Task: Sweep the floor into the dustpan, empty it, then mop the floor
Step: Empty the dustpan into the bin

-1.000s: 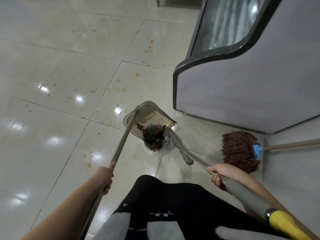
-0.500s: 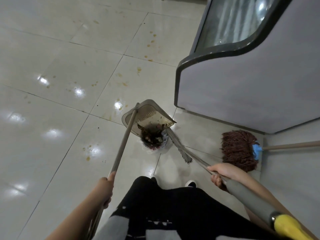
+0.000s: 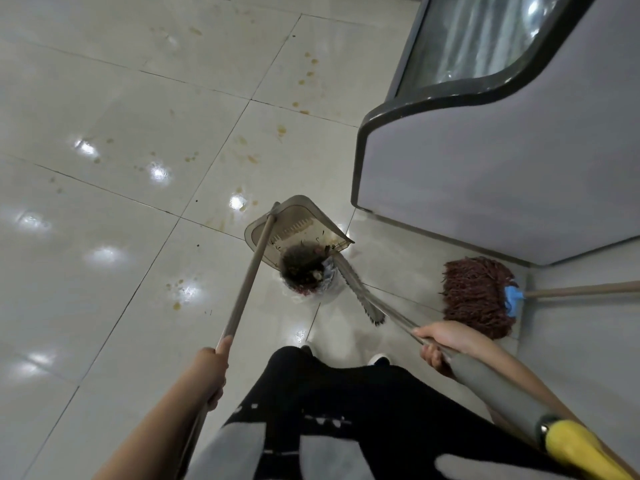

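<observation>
Emptying stage, by the look of it. Left hand [image 3: 207, 372] is wrapping round the dustpan handle [image 3: 247, 275], well up the pole. Dustpan [image 3: 294, 226] is tipping over a small bin [image 3: 308, 278] lined with a clear bag, mid-scene, near the corner of a grey cabinet [image 3: 485, 174]. Dark debris is piling in the bin mouth, with a few bits clinging to the pan's inside.

Right hand [image 3: 440, 341] is gripping the broom handle [image 3: 485, 372] low on its grey sleeve; a yellow section sits nearer the camera. Broom head [image 3: 360, 296] is angling down just right of the bin, its far end close against the pan lip.

Mop [image 3: 476, 296], reddish-brown strands with a blue clamp, is lying on the floor to the right beside the cabinet, untouched. Tiled floor [image 3: 121, 133] is showing yellowish stains on the far tiles and near the bin.

Handling, as a judgement: pan is likely light, thin, stiff plastic on a long pole, so it will swing easily; a hold nearer the pan would steady the tip. Bin looks light and may topple if nudged. Mop strands are soft, heavier once wet; best taken along its wooden pole.
</observation>
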`<state>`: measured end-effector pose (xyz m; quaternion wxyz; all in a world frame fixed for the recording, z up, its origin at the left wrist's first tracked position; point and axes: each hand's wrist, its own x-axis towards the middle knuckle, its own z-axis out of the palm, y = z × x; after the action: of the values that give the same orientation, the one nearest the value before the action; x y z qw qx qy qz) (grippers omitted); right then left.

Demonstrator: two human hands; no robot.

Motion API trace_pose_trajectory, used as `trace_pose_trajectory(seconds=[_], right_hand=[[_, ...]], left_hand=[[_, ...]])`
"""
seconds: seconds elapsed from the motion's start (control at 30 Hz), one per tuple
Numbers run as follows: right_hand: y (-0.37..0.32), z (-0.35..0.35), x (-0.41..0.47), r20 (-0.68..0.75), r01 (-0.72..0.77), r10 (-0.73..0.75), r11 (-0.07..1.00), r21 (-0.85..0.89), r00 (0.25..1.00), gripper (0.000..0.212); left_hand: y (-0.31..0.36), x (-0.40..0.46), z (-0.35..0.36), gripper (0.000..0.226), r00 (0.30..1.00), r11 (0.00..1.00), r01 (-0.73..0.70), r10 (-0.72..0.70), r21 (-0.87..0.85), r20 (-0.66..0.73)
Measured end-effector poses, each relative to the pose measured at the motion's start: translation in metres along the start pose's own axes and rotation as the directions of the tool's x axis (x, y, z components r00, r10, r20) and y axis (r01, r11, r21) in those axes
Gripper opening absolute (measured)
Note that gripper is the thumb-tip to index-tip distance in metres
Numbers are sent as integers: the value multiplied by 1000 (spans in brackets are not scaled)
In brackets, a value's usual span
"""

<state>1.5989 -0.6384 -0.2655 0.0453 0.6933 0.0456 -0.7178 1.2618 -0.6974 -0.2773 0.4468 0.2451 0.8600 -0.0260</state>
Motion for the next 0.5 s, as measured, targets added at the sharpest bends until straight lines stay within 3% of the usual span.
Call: trace_pose_trajectory(seconds=[0.1,0.37,0.5], right_hand=[[-1,4,-4,39,-22,19,998,62,999,52],[2,10,-9,-31,14,-15,1000,-19,999,44],[8,8,-13,-30,26,-27,999,-34,999,44]], left_hand=[[0,0,2,49,1000,1000,-25,25,1,3],[-3,-5,-4,51,1000,1000,9,-9,-19,14],[-31,-13,5,49,998,999,-17,19,37,-58]])
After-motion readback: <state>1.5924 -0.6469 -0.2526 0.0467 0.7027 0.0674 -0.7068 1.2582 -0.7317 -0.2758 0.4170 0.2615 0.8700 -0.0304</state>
